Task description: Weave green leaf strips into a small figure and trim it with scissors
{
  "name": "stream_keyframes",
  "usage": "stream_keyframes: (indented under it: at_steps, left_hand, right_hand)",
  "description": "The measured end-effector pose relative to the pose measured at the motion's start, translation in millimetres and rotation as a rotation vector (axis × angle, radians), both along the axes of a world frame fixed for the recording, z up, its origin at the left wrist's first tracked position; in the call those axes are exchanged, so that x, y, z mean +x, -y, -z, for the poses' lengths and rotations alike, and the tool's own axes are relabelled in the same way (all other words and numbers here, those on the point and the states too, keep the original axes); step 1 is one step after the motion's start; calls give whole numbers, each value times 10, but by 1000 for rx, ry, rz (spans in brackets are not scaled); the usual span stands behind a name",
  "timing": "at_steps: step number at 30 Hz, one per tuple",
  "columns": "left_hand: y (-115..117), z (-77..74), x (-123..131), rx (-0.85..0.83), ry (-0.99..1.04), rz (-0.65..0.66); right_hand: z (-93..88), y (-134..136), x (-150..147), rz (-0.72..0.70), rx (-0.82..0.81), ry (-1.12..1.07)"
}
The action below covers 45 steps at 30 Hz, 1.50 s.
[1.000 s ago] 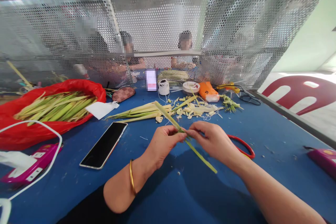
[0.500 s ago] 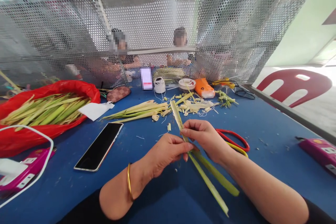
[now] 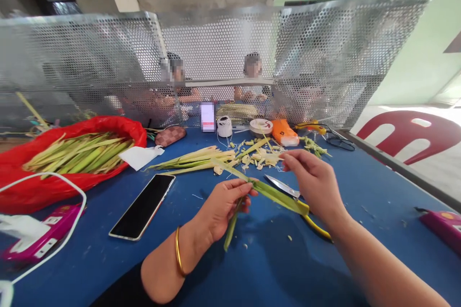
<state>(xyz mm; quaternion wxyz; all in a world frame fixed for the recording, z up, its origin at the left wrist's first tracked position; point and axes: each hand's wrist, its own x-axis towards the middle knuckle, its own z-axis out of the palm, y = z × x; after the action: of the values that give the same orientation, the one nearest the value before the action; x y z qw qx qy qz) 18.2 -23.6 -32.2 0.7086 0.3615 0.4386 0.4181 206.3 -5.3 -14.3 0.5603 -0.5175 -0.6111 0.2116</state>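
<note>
My left hand [image 3: 230,204] is closed, pinching crossed green leaf strips [image 3: 279,196] between thumb and fingers. One end of the strips points up and left, a wide piece stretches to the right, and another hangs below the fingers. To the right, my right hand [image 3: 317,182] is raised apart from the strips. Its thumb and fingertips are pressed together beside the pale scraps; what they hold, if anything, is too small to make out. A pair of scissors [image 3: 283,186] lies under the wide leaf and near my right hand, its handles partly hidden.
Behind my hands lie a bundle of pale stalks [image 3: 194,159] and cut scraps [image 3: 264,157]. A thread spool [image 3: 224,127], tape roll [image 3: 261,127] and orange packet [image 3: 284,133] stand farther back. Leftward are a phone [image 3: 142,207], red bag [image 3: 77,184] and power strip [image 3: 46,232]. A perforated screen [image 3: 219,48] closes the back.
My right hand has let go of the leaf strips and moved right. My left hand keeps them, now turned so the wide piece points right. The scissors' blades have come into view.
</note>
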Motion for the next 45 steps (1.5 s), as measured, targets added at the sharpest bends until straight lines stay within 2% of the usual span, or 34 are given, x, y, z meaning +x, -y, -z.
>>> stream_keyframes:
  at_steps: [2,4,7,9,14,20,23,26,28,32,34,37,42,45]
  left_hand:
    - [-17,17,-7,16,18,-67]
    - [-22,35,-5,46,24,-109]
    - [-25,57,7,93,60,-143]
    - [-28,71,18,121,73,-155]
    - [-38,137,53,184,-4,-211]
    - [-56,213,83,179,-64,-339]
    - [-66,181,63,154,-33,-358]
    - [-58,111,39,186,58,-297]
    - [-40,79,39,199,117,-230]
    - [-1,95,69,156,129,-193]
    - [9,120,85,147,116,-207]
    - [15,133,97,156,132,-192]
    - [18,84,91,125,154,-285]
    - [17,57,81,88,156,-297]
  right_hand:
    - [-12,65,6,91,191,102]
    - [6,118,-21,11,324,289]
    - [82,126,-91,-205,328,626]
    - [150,100,-137,-234,296,775]
    - [253,73,-197,-231,308,873]
    - [248,92,-206,-216,327,886]
    - [217,136,-217,-130,392,857]
    - [218,218,-264,-36,442,704]
    - [270,261,-329,-104,297,577]
    - [441,258,-482,-358,-181,265]
    - [491,242,-526,-398,-257,120]
    - [488,246,-530,-406,-225,35]
    - [415,280,-486,-470,-120,72]
    - [385,284,-477,-498,-106,94]
